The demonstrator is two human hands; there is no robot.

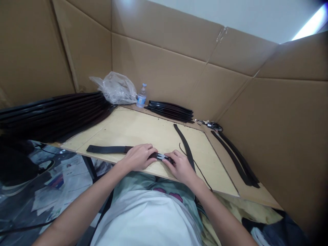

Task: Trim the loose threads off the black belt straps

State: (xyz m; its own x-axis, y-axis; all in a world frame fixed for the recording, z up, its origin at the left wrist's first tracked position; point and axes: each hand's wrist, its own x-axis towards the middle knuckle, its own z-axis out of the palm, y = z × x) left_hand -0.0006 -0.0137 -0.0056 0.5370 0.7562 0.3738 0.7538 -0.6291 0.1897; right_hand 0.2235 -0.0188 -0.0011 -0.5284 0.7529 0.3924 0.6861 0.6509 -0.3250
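Observation:
Near the front edge of the board, my left hand (139,157) is closed around a long dark strap (106,149), which looks like leather. One end of it lies flat on the board to the left. My right hand (180,165) grips a small pair of thread snips (162,156), their silver blades pointing left at the strap's end by my left fingertips. Whether the blades touch the strap I cannot tell. Another dark strap (185,141) runs behind my right hand, with a thin dark cord (202,173) beside it.
A large bundle of dark strips (56,114) fills the left side. Behind the pale board (133,123) are a plastic bag (116,89), a water bottle (141,97) and a strip stack (170,111). Two straps (234,160) lie right. Cardboard walls (164,65) surround the table.

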